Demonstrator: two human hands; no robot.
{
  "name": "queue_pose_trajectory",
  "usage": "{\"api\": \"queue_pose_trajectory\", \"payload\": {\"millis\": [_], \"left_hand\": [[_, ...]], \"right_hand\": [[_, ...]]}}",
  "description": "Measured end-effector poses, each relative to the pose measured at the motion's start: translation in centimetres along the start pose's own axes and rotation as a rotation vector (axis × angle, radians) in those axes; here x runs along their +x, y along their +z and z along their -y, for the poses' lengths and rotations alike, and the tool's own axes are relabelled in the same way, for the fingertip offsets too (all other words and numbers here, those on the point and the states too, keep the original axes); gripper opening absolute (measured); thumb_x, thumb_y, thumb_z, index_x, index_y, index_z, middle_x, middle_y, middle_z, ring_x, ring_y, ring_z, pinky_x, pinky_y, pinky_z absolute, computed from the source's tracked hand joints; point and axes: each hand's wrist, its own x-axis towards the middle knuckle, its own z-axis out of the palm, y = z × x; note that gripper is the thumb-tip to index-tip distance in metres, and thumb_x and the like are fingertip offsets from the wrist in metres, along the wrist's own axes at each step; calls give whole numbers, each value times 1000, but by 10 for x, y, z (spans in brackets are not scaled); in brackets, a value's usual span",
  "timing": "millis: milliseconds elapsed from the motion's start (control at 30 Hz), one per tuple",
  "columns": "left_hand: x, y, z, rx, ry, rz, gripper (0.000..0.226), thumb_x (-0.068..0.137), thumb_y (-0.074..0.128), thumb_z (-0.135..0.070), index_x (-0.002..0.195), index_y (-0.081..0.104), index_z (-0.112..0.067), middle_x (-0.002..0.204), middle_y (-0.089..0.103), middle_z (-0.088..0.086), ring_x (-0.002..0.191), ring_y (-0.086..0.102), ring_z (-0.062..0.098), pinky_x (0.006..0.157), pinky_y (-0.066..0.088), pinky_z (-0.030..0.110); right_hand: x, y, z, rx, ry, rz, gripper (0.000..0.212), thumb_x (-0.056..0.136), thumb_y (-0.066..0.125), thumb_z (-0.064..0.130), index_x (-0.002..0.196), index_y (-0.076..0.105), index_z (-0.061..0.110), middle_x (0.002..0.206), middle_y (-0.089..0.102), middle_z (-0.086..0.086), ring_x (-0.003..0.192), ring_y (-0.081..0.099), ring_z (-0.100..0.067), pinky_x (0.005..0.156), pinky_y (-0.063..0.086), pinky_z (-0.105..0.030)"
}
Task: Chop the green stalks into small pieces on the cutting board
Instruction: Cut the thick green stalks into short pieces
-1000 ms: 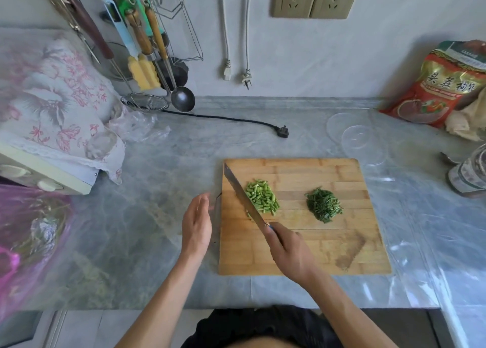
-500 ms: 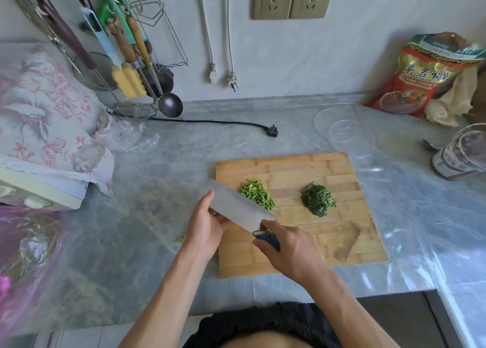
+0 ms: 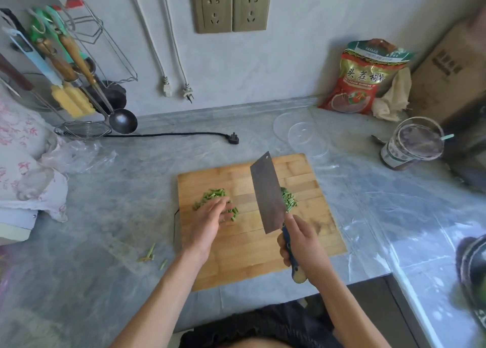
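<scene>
One cutting board (image 3: 252, 245) on the grey tabletop (image 3: 105, 229), two piles of chopped green stalks on it. I see pile one (image 3: 210, 197), paler and chunkier, at the board's left side; pile two (image 3: 289, 200), darker, right of centre and partly hidden behind the blade. My left hand (image 3: 207, 224) lies flat over the near edge of pile one, fingers straight and together, resting on the pieces and gripping nothing. My right hand (image 3: 302, 245) is wrapped round the handle of one cleaver (image 3: 268, 192), blade raised off the board with its broad side facing the camera, tip pointing away from me. Cleaver sits between the two piles.

Off the board: three or so stalk scraps (image 3: 151, 255) on the tabletop just left of the board's near corner. Two clear round lids (image 3: 302, 134) behind the board, overlapping. One red snack bag (image 3: 360, 79) against the wall, one jar (image 3: 410, 145) to the right, one black plug and cord (image 3: 232, 138) lying loose. Two wall sockets (image 3: 231, 9), two white plugs (image 3: 177, 91) hanging below them. Utensil rack (image 3: 65, 58) at left, count of tools unclear, one ladle (image 3: 122, 121) and one wire strainer (image 3: 82, 130) plain. Floral cloth (image 3: 23, 163) at far left.
</scene>
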Motion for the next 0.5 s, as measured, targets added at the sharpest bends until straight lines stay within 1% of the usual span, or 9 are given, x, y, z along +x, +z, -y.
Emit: {"api": "queue_pose_trajectory", "payload": {"millis": [100,167,267,333,433,500], "left_hand": [[0,15,2,61,7,-11,19,101,53,-26,111,68,-18,103,75,0,96,70,19,91,53,40],[-2,25,5,100,19,-16,19,101,53,-26,109,69,-19,101,75,-2,95,70,18,92,53,42],[-6,41,7,133,11,-51,18,100,55,-26,107,70,-19,99,75,-2,93,71,17,91,53,40],[-7,45,10,130,-10,-75,17,99,56,-25,106,71,-18,98,76,-1,91,71,18,90,53,40],[-8,54,13,146,-25,-114,16,99,56,-21,102,72,-18,96,76,1,88,70,17,87,53,39],[-9,56,14,154,-26,-130,16,99,56,-19,102,72,-18,97,76,3,89,70,19,84,54,36]], "right_hand": [[7,-10,-10,-154,-74,9,40,104,35,36,78,44,7,56,50,-4,43,44,-19,41,41,-31],[12,-14,-15,-201,-98,35,39,103,36,36,75,44,9,54,49,-2,41,43,-18,40,40,-31],[22,-22,-24,-225,-88,64,38,102,39,37,72,44,14,53,48,1,39,40,-15,39,37,-28],[26,-28,-29,-229,-83,58,40,101,39,38,73,44,11,52,46,2,39,38,-14,40,35,-28],[35,-47,-36,-221,-88,8,43,101,38,36,77,44,1,52,45,-2,40,37,-14,41,34,-29],[38,-51,-37,-228,-108,-5,42,101,38,34,76,44,1,52,45,-2,40,37,-13,43,35,-29]]}}
